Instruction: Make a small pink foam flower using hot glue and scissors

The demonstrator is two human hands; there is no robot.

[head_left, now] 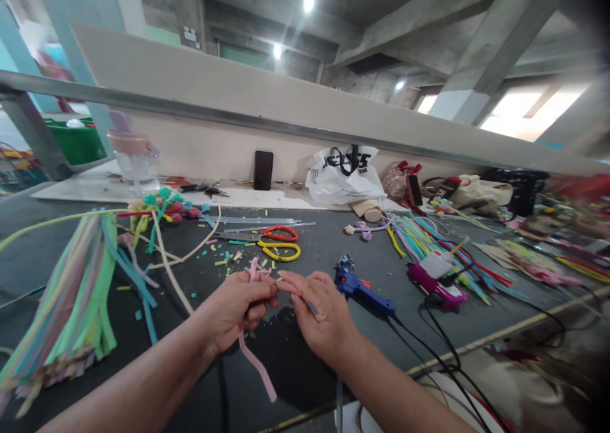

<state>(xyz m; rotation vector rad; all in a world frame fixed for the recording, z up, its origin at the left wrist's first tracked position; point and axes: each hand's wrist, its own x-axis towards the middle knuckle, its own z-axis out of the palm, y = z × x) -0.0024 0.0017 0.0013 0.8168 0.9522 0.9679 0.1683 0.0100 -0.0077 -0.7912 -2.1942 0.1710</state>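
Pink stem [256,364]: I find it over the near part of the dark table [321,246], between the two hands. I judge the work to be partway along: the upper end is bent into small loops above the left hand [236,311], while the lower length hangs free and nearly straight. That free length, in my judgement, is left to be dealt with; scissors [245,237] and glue gun [368,296] lie unheld on the table. Pose: the left hand comes in from the lower left, fingers curled, thumb pressed toward the forefinger, its grip closed around the stem. The right hand [320,312] comes in from the lower right, back upward, forefinger extended to the left fingertips, thumb below and apart. The tips appear to meet; whether the right fingers pinch anything, I cannot tell from my remote head view.
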